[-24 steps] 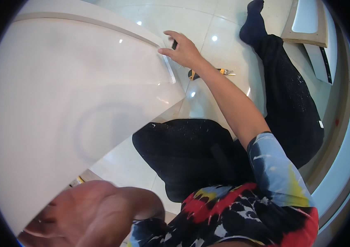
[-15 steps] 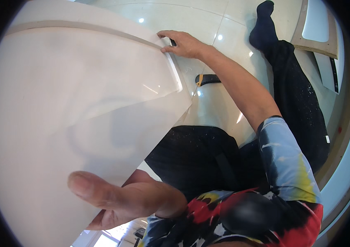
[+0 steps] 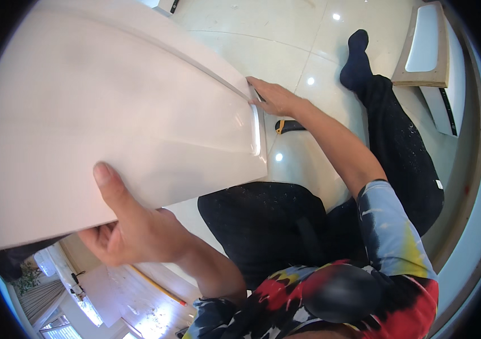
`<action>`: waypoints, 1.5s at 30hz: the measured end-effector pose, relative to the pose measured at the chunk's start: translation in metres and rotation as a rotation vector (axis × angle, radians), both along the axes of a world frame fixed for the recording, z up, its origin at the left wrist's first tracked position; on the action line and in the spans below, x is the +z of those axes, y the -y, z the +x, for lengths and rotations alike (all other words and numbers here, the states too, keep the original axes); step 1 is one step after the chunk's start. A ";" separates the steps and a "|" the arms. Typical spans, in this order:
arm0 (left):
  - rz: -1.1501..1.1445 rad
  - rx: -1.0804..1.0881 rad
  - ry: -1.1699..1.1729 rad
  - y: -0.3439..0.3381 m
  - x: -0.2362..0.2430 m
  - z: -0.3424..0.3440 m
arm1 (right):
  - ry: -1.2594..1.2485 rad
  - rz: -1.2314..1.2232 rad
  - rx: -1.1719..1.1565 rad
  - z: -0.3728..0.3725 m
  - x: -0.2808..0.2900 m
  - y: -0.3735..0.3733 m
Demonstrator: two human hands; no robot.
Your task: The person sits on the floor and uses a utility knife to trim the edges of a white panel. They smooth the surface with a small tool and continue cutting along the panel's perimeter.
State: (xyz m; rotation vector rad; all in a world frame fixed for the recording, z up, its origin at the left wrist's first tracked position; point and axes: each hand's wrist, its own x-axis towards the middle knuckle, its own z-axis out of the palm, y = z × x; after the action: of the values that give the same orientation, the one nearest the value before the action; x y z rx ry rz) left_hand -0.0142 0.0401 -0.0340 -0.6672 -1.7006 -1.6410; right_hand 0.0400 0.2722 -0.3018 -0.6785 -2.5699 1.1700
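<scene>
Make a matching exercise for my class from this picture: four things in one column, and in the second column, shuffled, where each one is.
Things:
1. Left hand
2. Right hand
3. Black-and-yellow tool
4. Dark sock

Places:
A. On the tiled floor, partly hidden by the right forearm
B. At the end of the outstretched black trouser leg
C. At the right-hand edge of the white panel
D. At the panel's near edge, thumb over its broad face

Right pairs: 1-D, 2-C, 3-A, 4-B
</scene>
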 end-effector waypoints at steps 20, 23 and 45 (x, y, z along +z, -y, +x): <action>-0.229 -0.372 0.059 -0.050 0.044 -0.062 | 0.020 -0.338 -0.327 0.071 -0.013 0.069; -0.326 -0.351 0.305 -0.074 0.073 -0.097 | 0.021 -0.371 -0.376 0.069 -0.017 0.082; -0.671 -0.469 0.212 -0.149 0.015 -0.094 | 0.026 -0.560 -0.439 0.093 -0.029 0.180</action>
State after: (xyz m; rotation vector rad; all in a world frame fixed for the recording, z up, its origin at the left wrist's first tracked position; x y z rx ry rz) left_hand -0.1077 0.1887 -0.0194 -1.3295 -2.4175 -1.4468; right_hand 0.1332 0.0927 -0.3309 -1.2959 -1.9424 1.7149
